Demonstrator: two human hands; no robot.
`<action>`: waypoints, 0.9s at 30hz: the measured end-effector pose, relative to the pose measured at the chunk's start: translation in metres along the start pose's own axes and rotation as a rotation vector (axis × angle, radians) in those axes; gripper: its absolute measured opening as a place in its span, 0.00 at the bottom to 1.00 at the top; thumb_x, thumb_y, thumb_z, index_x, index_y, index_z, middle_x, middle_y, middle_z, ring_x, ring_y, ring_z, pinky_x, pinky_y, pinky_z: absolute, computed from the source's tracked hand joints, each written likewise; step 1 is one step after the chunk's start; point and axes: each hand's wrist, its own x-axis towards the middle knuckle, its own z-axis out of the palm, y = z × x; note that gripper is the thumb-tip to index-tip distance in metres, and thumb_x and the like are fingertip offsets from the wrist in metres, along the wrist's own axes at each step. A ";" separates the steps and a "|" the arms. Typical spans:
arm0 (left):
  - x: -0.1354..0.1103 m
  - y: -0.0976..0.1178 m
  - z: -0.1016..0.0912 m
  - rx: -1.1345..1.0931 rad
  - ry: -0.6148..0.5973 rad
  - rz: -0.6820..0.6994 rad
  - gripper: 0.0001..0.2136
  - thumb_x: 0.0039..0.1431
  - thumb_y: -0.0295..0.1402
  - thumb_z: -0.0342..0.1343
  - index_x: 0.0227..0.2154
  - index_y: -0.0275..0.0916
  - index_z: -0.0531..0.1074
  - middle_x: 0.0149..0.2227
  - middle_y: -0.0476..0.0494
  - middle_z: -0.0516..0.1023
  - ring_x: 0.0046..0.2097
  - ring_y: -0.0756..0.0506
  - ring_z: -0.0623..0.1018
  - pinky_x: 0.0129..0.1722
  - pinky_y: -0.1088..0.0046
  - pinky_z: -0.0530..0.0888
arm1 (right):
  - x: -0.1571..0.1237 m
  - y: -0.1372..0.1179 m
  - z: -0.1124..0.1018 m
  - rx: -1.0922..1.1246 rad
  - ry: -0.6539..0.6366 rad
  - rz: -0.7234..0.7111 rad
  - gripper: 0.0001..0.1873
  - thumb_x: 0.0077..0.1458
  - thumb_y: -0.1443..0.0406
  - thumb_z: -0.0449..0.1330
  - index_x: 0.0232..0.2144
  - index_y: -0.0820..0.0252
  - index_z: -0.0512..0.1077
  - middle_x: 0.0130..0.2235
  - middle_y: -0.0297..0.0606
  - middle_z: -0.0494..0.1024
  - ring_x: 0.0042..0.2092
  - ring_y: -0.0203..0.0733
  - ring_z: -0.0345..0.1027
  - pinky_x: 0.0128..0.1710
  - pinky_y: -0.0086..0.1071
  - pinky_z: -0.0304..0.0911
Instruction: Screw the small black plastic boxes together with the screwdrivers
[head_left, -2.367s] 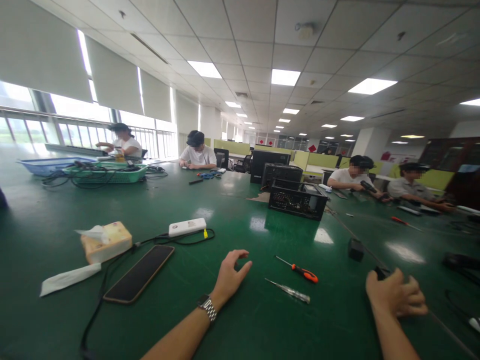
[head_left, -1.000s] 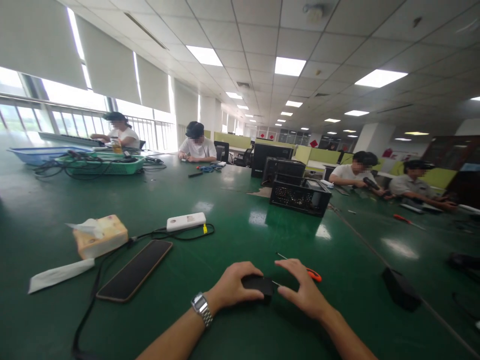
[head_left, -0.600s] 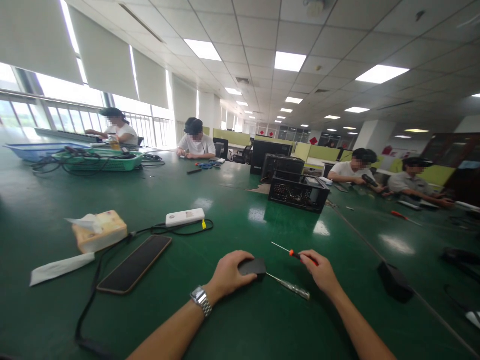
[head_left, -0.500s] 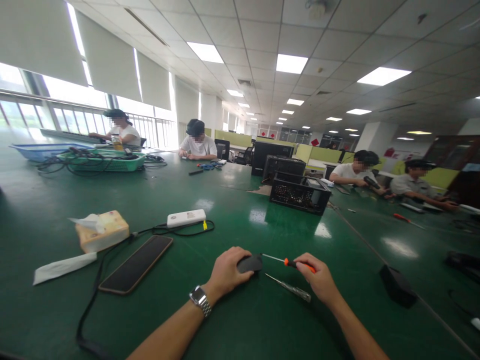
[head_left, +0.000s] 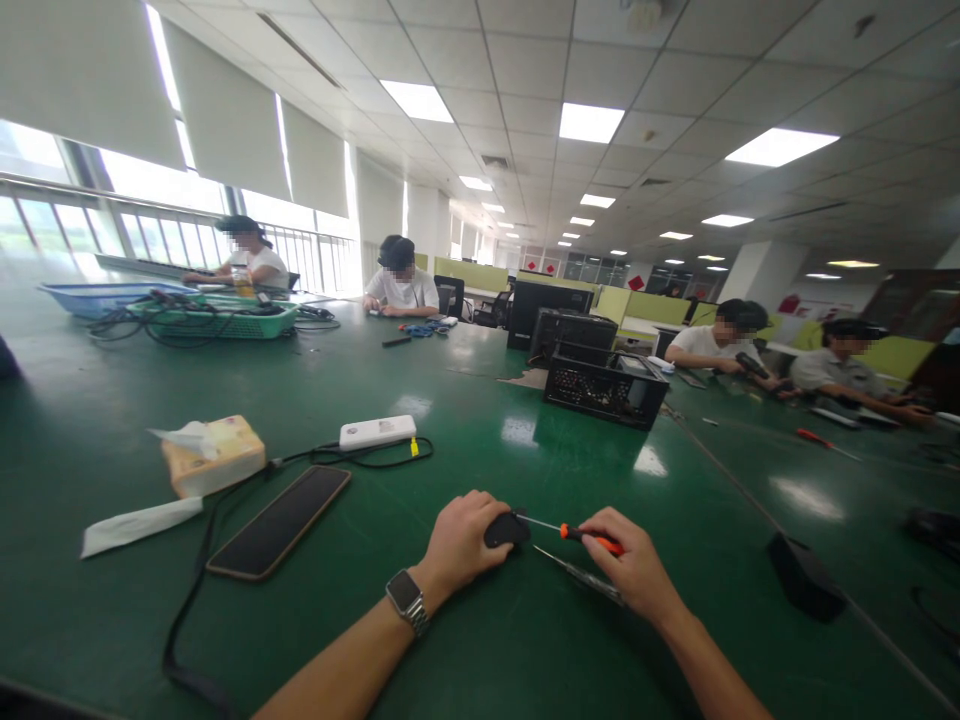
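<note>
My left hand (head_left: pixel 466 540), with a watch (head_left: pixel 406 600) on its wrist, is closed around a dark computer mouse (head_left: pixel 507 529) on the green table. An orange-and-black screwdriver (head_left: pixel 592 538) is gripped in my right hand (head_left: pixel 630 560). Its thin shaft points left, and the tip meets the right end of the mouse; whether it sits in a gap there is too small to tell. Below that shaft a second screwdriver (head_left: pixel 577 574) with a clear handle lies on the table, its handle end partly behind my right hand.
Left of my hands lie a phone (head_left: pixel 281 522), a tissue pack (head_left: pixel 217 455) and a white power strip (head_left: pixel 377 431) with a black cable. Black computer cases (head_left: pixel 607 385) stand ahead. A black box (head_left: pixel 804 577) is at right. Several people sit around the table.
The mouse appears tilted, with more of its dark face showing. My right hand has shifted slightly left relative to the clear-handled screwdriver and now covers part of its handle. The whole view has shifted a little.
</note>
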 end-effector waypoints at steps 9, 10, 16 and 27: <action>0.000 0.003 -0.004 -0.013 -0.037 -0.007 0.16 0.48 0.36 0.62 0.42 0.42 0.74 0.39 0.45 0.76 0.41 0.41 0.74 0.40 0.67 0.68 | 0.000 -0.006 -0.002 -0.045 0.024 0.000 0.12 0.59 0.60 0.54 0.35 0.58 0.75 0.35 0.40 0.74 0.36 0.42 0.68 0.38 0.34 0.63; 0.000 0.003 -0.004 -0.017 -0.039 -0.010 0.16 0.48 0.35 0.62 0.41 0.42 0.74 0.39 0.45 0.76 0.41 0.41 0.74 0.40 0.67 0.68 | -0.001 -0.006 -0.002 -0.046 0.025 0.001 0.12 0.59 0.60 0.54 0.35 0.58 0.75 0.35 0.40 0.74 0.36 0.42 0.68 0.38 0.34 0.63; 0.000 0.004 -0.004 -0.028 -0.032 -0.031 0.16 0.48 0.35 0.62 0.42 0.42 0.74 0.39 0.45 0.76 0.41 0.41 0.74 0.40 0.67 0.69 | -0.001 -0.001 -0.002 -0.016 -0.001 0.015 0.13 0.59 0.59 0.53 0.36 0.58 0.75 0.36 0.40 0.73 0.38 0.43 0.68 0.39 0.34 0.63; 0.001 0.005 -0.001 0.029 -0.032 0.034 0.15 0.48 0.35 0.62 0.42 0.43 0.74 0.39 0.45 0.76 0.41 0.42 0.73 0.40 0.67 0.68 | 0.000 -0.017 -0.007 -0.075 0.092 -0.039 0.09 0.57 0.61 0.56 0.36 0.58 0.73 0.37 0.41 0.72 0.37 0.43 0.68 0.37 0.34 0.64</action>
